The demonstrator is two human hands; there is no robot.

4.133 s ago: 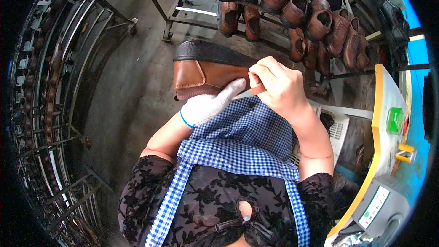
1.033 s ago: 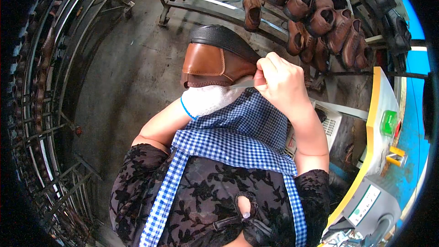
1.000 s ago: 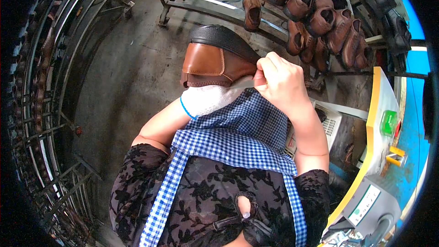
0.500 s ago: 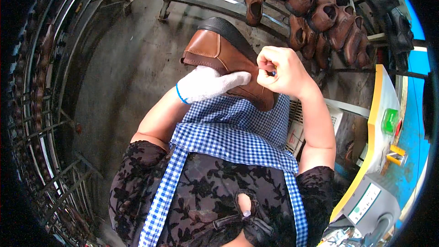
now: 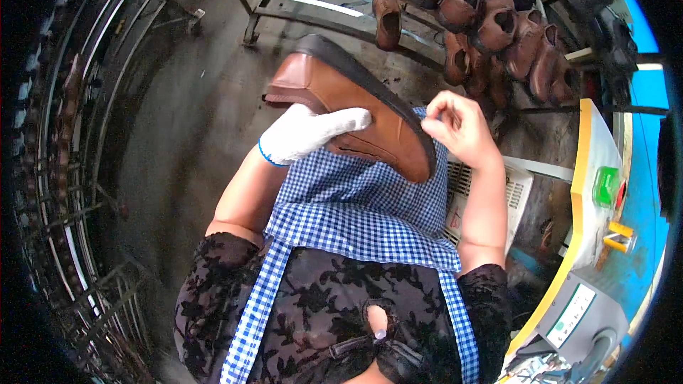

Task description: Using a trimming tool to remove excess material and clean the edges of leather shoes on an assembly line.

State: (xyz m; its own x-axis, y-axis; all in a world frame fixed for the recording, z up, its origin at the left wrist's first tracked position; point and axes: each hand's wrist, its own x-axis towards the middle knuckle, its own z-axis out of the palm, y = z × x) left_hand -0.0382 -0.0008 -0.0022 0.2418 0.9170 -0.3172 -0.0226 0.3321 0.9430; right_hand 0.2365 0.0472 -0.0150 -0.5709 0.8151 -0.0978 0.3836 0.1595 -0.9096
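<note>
Concrete floor | gloved left hand (image 5: pixel 309 133) grips brown shoe (image 5: pixel 356 110)

Free room: bare concrete floor (image 5: pixel 185 121) lay open to my left and ahead of my gloved left hand (image 5: pixel 306 135), as far as the rack legs. Obstacles ahead: metal shoe rack (image 5: pixel 334 7), loaded with brown shoes (image 5: pixel 491 28), close beyond the brown shoe (image 5: pixel 356 107) I gripped. Obstacles left: curved wire racking (image 5: pixel 64 171) along the whole side. Obstacles right: white vented unit (image 5: pixel 491 192) just under my bare right hand (image 5: pixel 459 128); yellow-edged machine (image 5: pixel 590 192) beyond it. Below: my checked apron (image 5: pixel 363 206), touching the shoe.
</note>
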